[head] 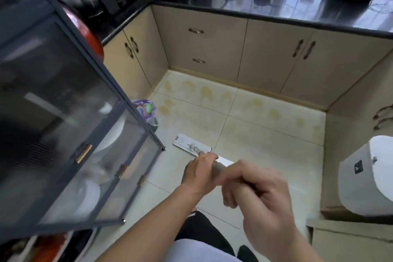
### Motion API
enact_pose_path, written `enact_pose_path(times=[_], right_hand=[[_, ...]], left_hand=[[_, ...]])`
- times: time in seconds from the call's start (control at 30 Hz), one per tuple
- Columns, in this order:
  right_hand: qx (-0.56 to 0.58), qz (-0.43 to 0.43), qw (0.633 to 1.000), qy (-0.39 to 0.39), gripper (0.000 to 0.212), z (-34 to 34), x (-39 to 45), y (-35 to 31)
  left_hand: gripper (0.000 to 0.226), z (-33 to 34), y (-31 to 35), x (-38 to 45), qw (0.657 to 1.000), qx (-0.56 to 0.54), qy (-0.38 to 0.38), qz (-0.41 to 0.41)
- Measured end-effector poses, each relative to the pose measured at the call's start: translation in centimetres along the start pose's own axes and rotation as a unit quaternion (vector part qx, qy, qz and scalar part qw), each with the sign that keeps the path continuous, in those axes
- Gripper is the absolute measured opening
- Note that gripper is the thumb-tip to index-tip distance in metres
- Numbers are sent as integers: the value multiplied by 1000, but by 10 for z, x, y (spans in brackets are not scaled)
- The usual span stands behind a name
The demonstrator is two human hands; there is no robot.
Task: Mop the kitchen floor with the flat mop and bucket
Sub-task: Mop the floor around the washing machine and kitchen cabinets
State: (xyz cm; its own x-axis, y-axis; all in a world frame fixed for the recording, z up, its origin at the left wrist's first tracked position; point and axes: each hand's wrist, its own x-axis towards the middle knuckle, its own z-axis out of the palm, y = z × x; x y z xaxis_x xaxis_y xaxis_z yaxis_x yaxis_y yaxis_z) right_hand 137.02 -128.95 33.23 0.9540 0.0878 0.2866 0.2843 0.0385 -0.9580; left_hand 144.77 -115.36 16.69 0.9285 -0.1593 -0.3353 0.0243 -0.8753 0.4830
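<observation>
Pale floor tiles (265, 138) carry yellowish stains along the base of the beige cupboards (274, 57), under a black counter (297, 6). On the tiles lies the flat mop head (187, 143), just beside a small bin (146, 112) and a dark glass cabinet (63, 123). Both hands curl around the mop handle (219, 167): left hand (198, 171) lower, right hand (261, 195) higher. At right stands a white appliance (368, 178).

Tiled floor (265, 134) (yellow-stained) carries mop head (191, 145); bin (148, 115) beside cabinet.
</observation>
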Motion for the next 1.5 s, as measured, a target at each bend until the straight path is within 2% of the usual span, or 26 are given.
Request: enact_pose_path(times=[0.13, 0.2, 0.27, 0.4, 0.6, 0.77, 0.93, 1.17, 1.3, 1.4, 1.5], right_hand=[[-4, 52, 998, 26, 35, 1, 23, 38], [15, 89, 994, 56, 38, 3, 44, 59], [47, 123, 987, 93, 32, 1, 82, 84], [92, 156, 977, 116, 27, 4, 174, 121], [53, 196, 976, 82, 21, 34, 292, 172], [-16, 220, 973, 65, 24, 38, 300, 197], [-32, 210, 973, 91, 25, -4, 293, 170], [-60, 138, 987, 58, 21, -107, 320, 59], [-38, 83, 995, 45, 22, -143, 312, 23], [39, 65, 995, 66, 22, -155, 313, 28], [66, 55, 994, 70, 26, -164, 326, 47]], left_hand=[[43, -10, -11, 44, 1000, -10, -10, -25], [39, -16, -19, 76, 999, 12, -7, -29], [33, -25, -30, 120, 999, 23, 5, -32], [25, -54, -54, 213, 998, 49, 22, -33], [5, -114, -101, 316, 992, 78, 3, -98], [12, -122, -113, 341, 988, 99, -24, -113], [32, -93, -69, 324, 991, 60, 40, -113], [11, -76, 84, 283, 985, -15, 135, -103], [23, -62, 139, 258, 987, -43, 133, -83], [17, -64, 150, 262, 990, -41, 111, -82], [12, -69, 151, 277, 990, -47, 101, -85]])
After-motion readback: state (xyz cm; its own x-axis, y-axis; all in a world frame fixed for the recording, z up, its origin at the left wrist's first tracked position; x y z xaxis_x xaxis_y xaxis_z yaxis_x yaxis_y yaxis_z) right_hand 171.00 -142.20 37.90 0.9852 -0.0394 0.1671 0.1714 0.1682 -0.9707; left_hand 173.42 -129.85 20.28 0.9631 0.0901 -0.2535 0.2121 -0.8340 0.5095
